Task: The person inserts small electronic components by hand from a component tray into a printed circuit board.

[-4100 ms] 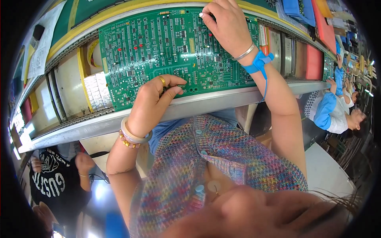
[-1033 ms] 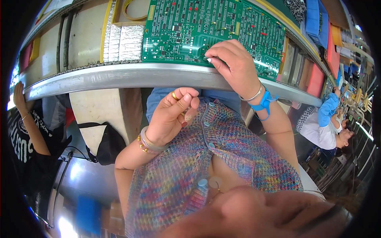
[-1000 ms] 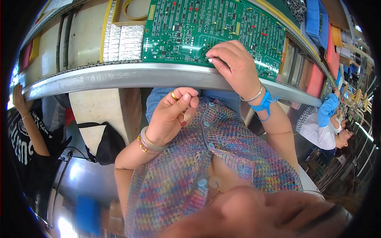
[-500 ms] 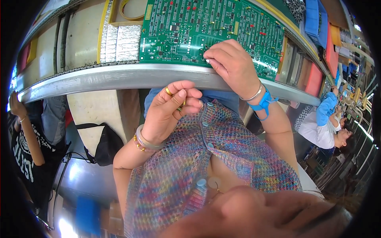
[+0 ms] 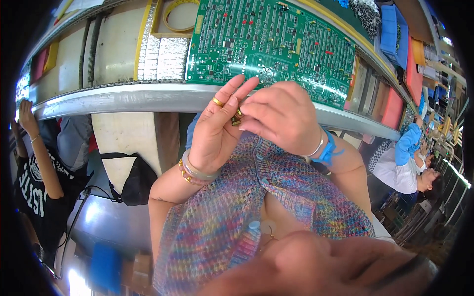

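Observation:
In front of my chest, my left hand [image 5: 212, 126] is half curled, palm up, around several small brass-yellow and dark electronic components [image 5: 237, 117]. My right hand [image 5: 286, 116] meets it from the right, its fingertips closed together at those components. What exactly sits between the right fingertips is hidden. Just beyond both hands lies a large green circuit board [image 5: 276, 49], populated with many small parts, some of them red or yellow. A blue wrist strap [image 5: 328, 148] is on my right wrist.
A grey metal rail [image 5: 133, 98] runs between me and the board. Left of the board are silvery foil-like strips [image 5: 165, 59] and a yellow tape ring [image 5: 180, 15]. Blue bins [image 5: 393, 32] stand at far right. Other people are at work on both sides.
My right hand has left the circuit board and come down and toward me to the left hand. The left hand has risen slightly and opened its fingers somewhat.

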Motion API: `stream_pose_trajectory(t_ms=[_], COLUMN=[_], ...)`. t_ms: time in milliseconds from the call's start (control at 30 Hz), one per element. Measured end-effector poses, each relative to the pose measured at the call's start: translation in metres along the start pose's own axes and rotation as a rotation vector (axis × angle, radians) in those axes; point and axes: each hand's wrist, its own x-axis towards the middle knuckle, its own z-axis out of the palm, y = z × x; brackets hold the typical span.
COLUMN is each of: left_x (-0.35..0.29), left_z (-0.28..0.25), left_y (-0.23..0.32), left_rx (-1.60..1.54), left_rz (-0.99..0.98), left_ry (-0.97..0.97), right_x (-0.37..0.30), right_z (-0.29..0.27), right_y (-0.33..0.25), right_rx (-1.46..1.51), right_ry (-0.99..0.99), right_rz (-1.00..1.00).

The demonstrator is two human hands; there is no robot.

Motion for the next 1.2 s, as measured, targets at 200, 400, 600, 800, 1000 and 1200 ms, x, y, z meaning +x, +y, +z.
stream_pose_trajectory(t_ms=[200,400,600,800,1000,1200], left_x=[0.003,0.005,0.006,0.009,0.012,0.013], left_z=[0.016,0.013,0.033,0.028,0.026,0.027], left_y=[0.004,0.032,0.065,0.052,0.048,0.046], left_rx=[-0.062,0.11,1.386,2.368,2.537,2.59], left_rz=[0.079,0.048,0.293,0.737,0.785,0.789], left_ry=[-0.002,0.011,0.059,0.235,0.235,0.169], right_x=[0.012,0.067,0.107,0.116,0.118,0.116], right_z=[0.004,-0.018,0.004,0.015,0.017,0.019], right_y=[-0.003,0.05,0.128,0.136,0.137,0.137], right_rx=[-0.176,-0.054,-0.142,-0.185,-0.229,-0.264], right_ry=[0.015,0.092,0.114,0.097,0.087,0.088], right_rz=[-0.046,0.067,0.036,0.037,-0.006,-0.008])
